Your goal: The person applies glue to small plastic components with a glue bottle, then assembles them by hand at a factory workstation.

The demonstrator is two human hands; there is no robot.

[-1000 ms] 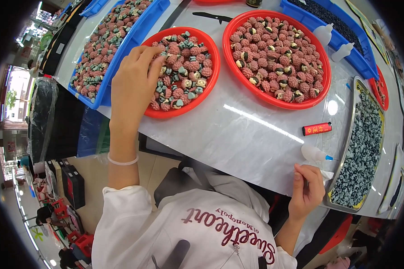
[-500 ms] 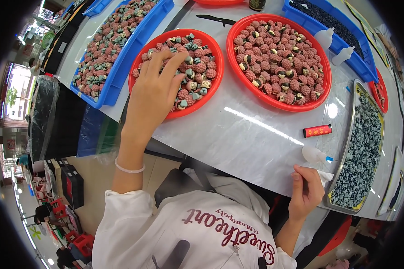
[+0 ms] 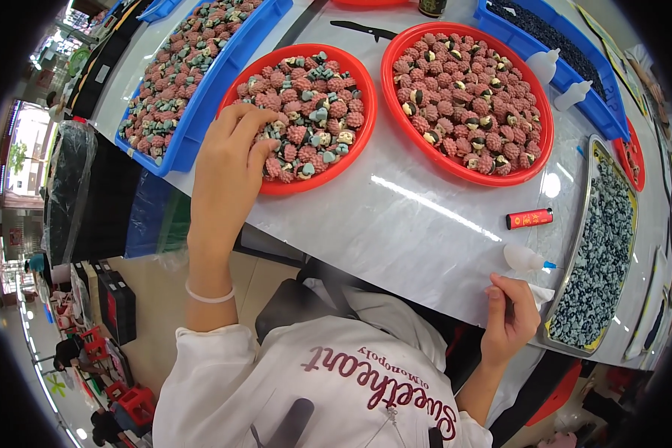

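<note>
Pink pieces (image 3: 296, 134) lie in the smaller red bowl (image 3: 370, 104). The left hand (image 3: 231, 160) is at its left side, thumb and fingers moderately apart. The larger red bowl (image 3: 493, 178) stands to the right. The right hand (image 3: 511, 313), fingers curled, is near a white bottle (image 3: 521, 257); contents of grasp undeterminable.

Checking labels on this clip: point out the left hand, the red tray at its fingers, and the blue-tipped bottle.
Left hand (image 3: 228, 164): head view, back of the hand.
Red tray (image 3: 369, 112): head view, right rim.
Blue-tipped bottle (image 3: 520, 257): head view, white body.
</note>
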